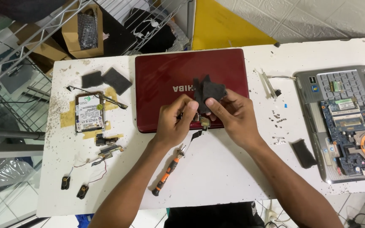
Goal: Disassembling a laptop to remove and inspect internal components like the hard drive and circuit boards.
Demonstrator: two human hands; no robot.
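Only an open brown cardboard box (82, 30) sits off the table's far-left corner, plus a white-and-green label on the hard drive (89, 112) at left.

Both forearms reach forward, left hand (175, 121) and right hand (232, 115) pinching together.

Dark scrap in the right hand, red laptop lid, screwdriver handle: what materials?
Dark scrap: looks like soft foam or felt, matte charcoal, ragged edges, bending in the right hand.
Red laptop lid: probably glossy plastic, deep red with soft reflections; painted metal can't be ruled out.
Screwdriver handle: orange and black, likely plastic with rubbery sections.
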